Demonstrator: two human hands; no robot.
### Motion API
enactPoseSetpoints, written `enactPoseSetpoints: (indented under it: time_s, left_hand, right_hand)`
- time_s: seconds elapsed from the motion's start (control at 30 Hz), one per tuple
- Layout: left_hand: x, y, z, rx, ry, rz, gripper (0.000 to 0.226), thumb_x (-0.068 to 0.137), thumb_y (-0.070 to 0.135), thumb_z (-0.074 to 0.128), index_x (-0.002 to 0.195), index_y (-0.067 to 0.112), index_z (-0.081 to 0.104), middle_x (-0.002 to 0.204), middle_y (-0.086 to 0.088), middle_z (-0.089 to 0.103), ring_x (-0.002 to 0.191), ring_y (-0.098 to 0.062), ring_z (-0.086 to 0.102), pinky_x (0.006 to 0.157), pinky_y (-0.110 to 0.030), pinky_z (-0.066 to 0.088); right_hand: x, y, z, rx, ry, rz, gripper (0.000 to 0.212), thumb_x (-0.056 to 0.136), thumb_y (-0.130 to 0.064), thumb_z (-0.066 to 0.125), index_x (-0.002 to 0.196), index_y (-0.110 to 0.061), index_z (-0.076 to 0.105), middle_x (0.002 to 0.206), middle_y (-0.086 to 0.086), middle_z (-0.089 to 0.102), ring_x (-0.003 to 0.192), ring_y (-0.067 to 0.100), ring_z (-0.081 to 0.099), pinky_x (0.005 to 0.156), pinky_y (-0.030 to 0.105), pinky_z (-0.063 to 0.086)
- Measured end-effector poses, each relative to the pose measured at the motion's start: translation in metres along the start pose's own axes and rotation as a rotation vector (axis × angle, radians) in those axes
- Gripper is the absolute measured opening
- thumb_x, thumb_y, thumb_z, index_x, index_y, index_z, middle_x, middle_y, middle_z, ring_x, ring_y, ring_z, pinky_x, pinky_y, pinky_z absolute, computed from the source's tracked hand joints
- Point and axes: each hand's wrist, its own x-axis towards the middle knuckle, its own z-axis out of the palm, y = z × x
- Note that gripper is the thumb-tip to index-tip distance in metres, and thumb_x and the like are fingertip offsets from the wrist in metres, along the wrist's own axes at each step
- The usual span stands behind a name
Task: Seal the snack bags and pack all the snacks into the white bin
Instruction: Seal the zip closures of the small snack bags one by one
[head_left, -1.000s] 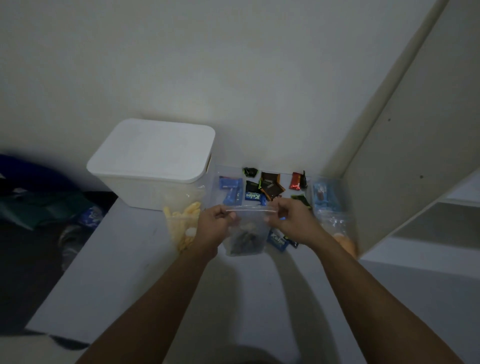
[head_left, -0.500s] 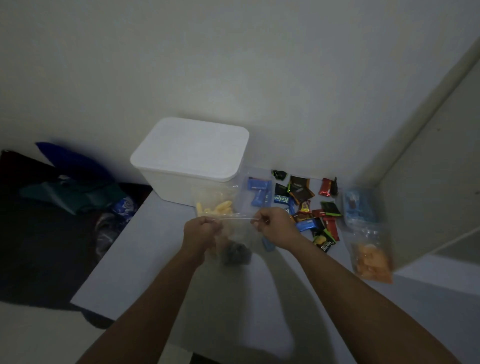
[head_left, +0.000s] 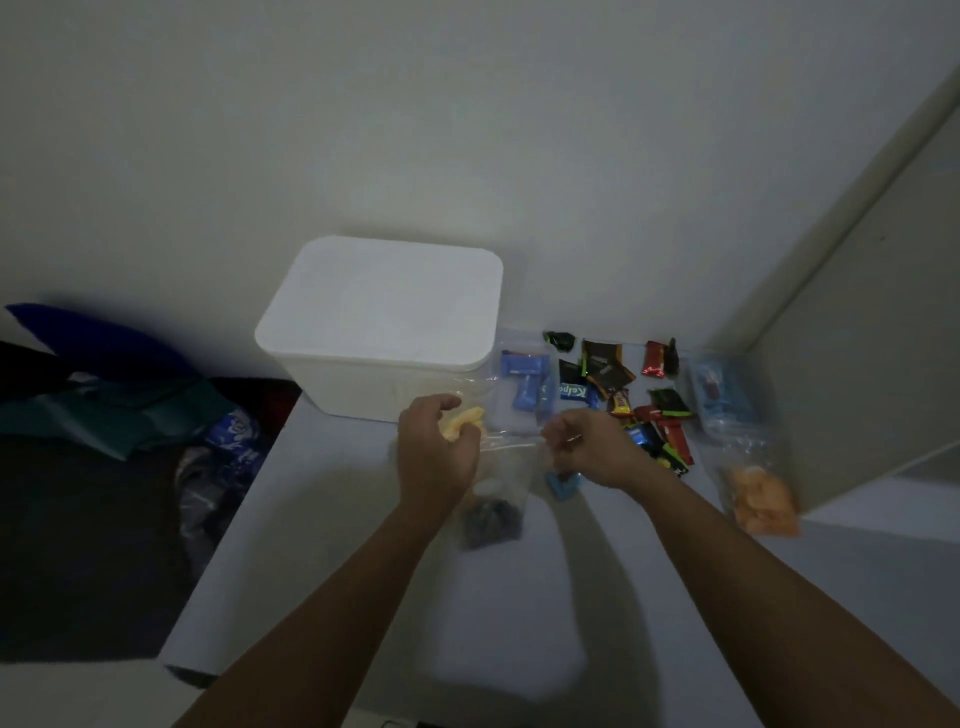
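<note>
bag in hand: clear zip bag with dark snacks (head_left: 491, 512) hangs between the hands, over the near surface (head_left: 519, 623)
zip axis: runs left-right, hand to hand
left hand (head_left: 434, 452): fingers curled at the bag's left top corner; pinch hidden, looks like a grip
right hand (head_left: 587, 447): pinches the right end of the zip strip
white bin (head_left: 384, 332): just beyond the left hand, lid on; left is nearer
next, my read: finish the seal, then the lid must come off
bags count: four: dark, yellow (head_left: 462, 423), orange (head_left: 761, 499), blue (head_left: 722, 395)
loose wrapped snacks (head_left: 602, 369): roughly a dozen, overlapping, exact count unclear
</note>
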Motion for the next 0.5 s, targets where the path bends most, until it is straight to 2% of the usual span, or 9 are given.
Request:
enactPoseSetpoints:
  time_s: [0.07,0.13,0.23,0.33,0.4,0.5]
  left_hand:
    - [0.003,0.016,0.012,-0.031,0.000,0.104,0.028,0.075,0.020,0.060,0.100,0.010,0.065,0.097,-0.006,0.064,0.091,-0.021,0.056,0.079,-0.030,0.047]
    - [0.003,0.032,0.026,-0.055,-0.037,0.158,0.022,0.078,0.015,0.064,0.099,0.011,0.064,0.097,-0.003,0.063,0.092,-0.017,0.055,0.080,-0.025,0.045]
    - [-0.001,0.054,0.056,-0.127,-0.172,0.119,0.016,0.082,0.015,0.064,0.099,0.014,0.065,0.095,-0.001,0.063,0.088,-0.013,0.056,0.077,-0.024,0.047]
    - [-0.009,0.073,0.092,-0.161,-0.346,0.045,0.010,0.083,0.014,0.064,0.092,0.013,0.067,0.086,0.001,0.064,0.080,-0.014,0.059,0.072,-0.027,0.050]
    - [-0.019,0.083,0.120,-0.156,-0.443,-0.034,0.008,0.083,0.019,0.065,0.088,0.013,0.068,0.082,0.000,0.066,0.077,-0.014,0.061,0.071,-0.025,0.049]
    - [-0.038,0.099,0.164,-0.152,-0.567,-0.162,0.011,0.086,0.026,0.063,0.085,0.015,0.064,0.080,0.001,0.065,0.077,-0.012,0.060,0.064,-0.020,0.044]
  right_hand:
    - [-0.006,0.012,-0.017,-0.018,0.052,0.063,0.017,0.075,-0.002,0.075,0.084,-0.014,0.066,0.090,0.006,0.068,0.082,0.017,0.063,0.059,0.018,0.047]
    - [-0.012,0.028,-0.035,-0.075,0.147,0.116,0.011,0.077,-0.008,0.075,0.084,-0.013,0.068,0.087,0.006,0.068,0.081,0.017,0.062,0.060,0.019,0.043]
    - [-0.025,0.062,-0.063,-0.067,0.269,0.228,0.008,0.081,-0.016,0.072,0.087,-0.015,0.066,0.087,0.006,0.066,0.085,0.021,0.061,0.069,0.025,0.043]
    - [-0.037,0.102,-0.092,-0.038,0.381,0.360,0.028,0.083,-0.025,0.069,0.106,-0.009,0.066,0.106,0.010,0.067,0.101,0.026,0.062,0.083,0.029,0.043]
    - [-0.047,0.125,-0.109,-0.079,0.415,0.431,0.042,0.086,-0.030,0.066,0.120,-0.007,0.060,0.120,0.013,0.063,0.111,0.028,0.058,0.086,0.028,0.039]
    - [-0.062,0.155,-0.128,-0.085,0.440,0.491,0.050,0.086,-0.028,0.065,0.127,-0.002,0.052,0.129,0.018,0.058,0.118,0.032,0.055,0.094,0.032,0.042]
